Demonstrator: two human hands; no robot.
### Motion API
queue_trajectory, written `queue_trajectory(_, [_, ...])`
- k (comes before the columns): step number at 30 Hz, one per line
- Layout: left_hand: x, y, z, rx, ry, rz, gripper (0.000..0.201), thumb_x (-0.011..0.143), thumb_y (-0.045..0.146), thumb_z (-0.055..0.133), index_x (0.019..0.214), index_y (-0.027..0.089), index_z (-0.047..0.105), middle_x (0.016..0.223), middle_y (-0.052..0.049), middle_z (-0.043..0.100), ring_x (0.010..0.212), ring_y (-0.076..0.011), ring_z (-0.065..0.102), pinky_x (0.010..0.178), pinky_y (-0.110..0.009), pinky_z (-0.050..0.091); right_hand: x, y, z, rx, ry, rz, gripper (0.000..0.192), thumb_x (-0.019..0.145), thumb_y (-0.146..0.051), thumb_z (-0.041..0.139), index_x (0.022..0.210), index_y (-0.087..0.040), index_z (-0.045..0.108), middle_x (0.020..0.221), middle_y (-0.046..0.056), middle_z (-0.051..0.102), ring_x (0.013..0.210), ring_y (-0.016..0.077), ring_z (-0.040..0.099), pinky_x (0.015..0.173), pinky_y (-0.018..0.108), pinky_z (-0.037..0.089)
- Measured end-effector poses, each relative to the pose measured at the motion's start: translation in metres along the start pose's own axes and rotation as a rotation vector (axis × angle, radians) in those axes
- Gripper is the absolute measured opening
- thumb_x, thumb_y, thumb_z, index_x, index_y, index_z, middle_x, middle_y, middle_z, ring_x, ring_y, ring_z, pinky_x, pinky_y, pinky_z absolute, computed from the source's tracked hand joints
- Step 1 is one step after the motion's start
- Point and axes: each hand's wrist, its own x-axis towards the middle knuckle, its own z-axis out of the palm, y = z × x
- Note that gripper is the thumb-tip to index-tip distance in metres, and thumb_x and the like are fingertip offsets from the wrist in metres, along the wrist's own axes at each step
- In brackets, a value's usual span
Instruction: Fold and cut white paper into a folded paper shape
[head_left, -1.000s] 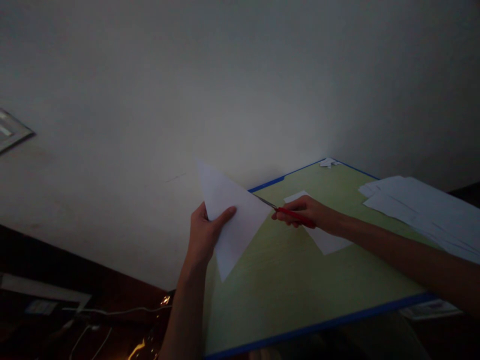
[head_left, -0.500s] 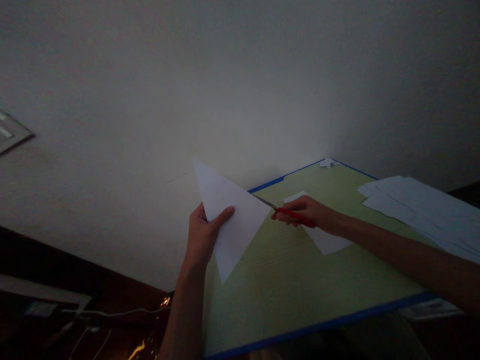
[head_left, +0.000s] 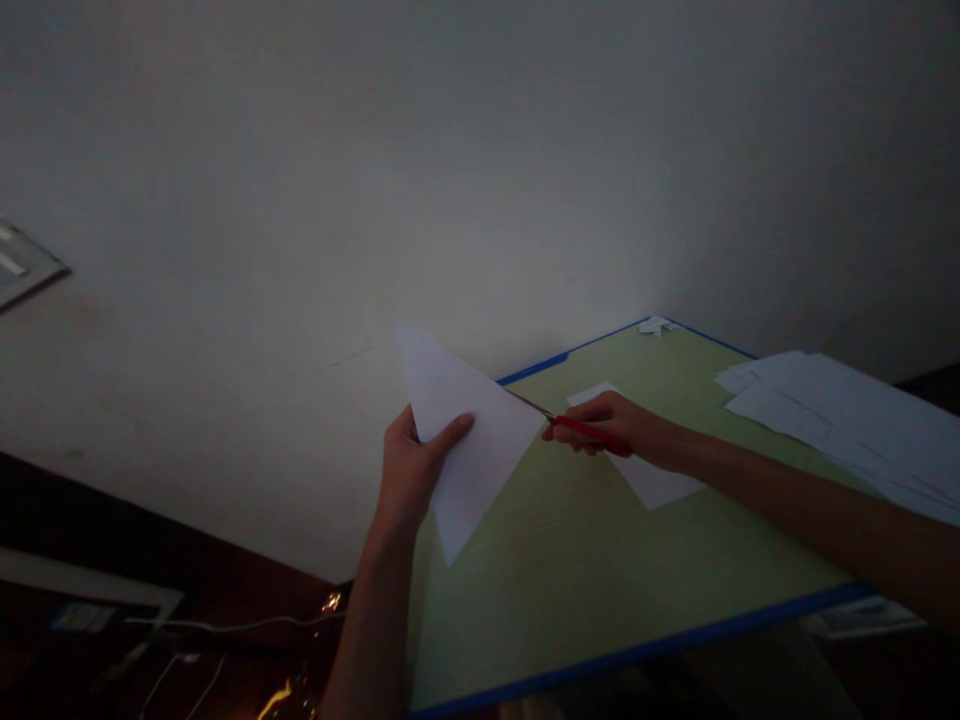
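The left hand (head_left: 409,465) pinches the white paper (head_left: 487,460), thumb pressed on its face and fingers behind; the right hand (head_left: 637,425) is closed around the red handles of the scissors (head_left: 600,436), whose metal blades meet the paper's upper right edge. Whether they bite into it or only lie along it, I cannot tell. The paper should be very light and limp, easily creased or torn, and perhaps slick under a dry thumb. The left side, where the thumb sits, seems the place to hold it: clear of the blades, yet near enough to steady the edge. It looks plain and unmarked, roughly triangular, one sharp tip rising to the upper left, another pointing down; I cannot tell if it is folded. It is held up, tilted, over the left edge of the desk (head_left: 540,610). Beyond it, a cut piece (head_left: 660,485) lies under the right hand, loose sheets (head_left: 847,420) spread along the desk's right side, and small scraps (head_left: 656,325) sit at its far corner
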Motion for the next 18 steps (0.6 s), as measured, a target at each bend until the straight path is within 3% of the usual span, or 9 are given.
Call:
queue_trajectory(4, [0.0000, -0.0003, 0.0002, -0.010, 0.007, -0.008, 0.041, 0.065, 0.036, 0.087, 0.097, 0.015, 0.071, 0.090, -0.009, 0.077, 0.069, -0.0238, 0.072, 0.060, -0.033, 0.060, 0.0010, 0.0035, -0.0002, -0.035, -0.001, 0.013, 0.050, 0.073, -0.062, 0.078, 0.089, -0.016, 0.083, 0.064, 0.003, 0.063, 0.055, 0.0102, 0.050, 0.048, 0.024, 0.031])
queue_trajectory(18, [-0.0001, 0.0001, 0.0001, 0.004, 0.011, 0.003, 0.041, 0.066, 0.035, 0.086, 0.099, 0.015, 0.071, 0.091, -0.010, 0.077, 0.070, -0.0242, 0.072, 0.062, -0.034, 0.061, -0.0004, 0.0033, 0.0009, -0.019, -0.024, -0.015, 0.049, 0.076, -0.063, 0.076, 0.091, -0.017, 0.083, 0.069, 0.005, 0.068, 0.056, 0.0103, 0.053, 0.047, 0.023, 0.033])
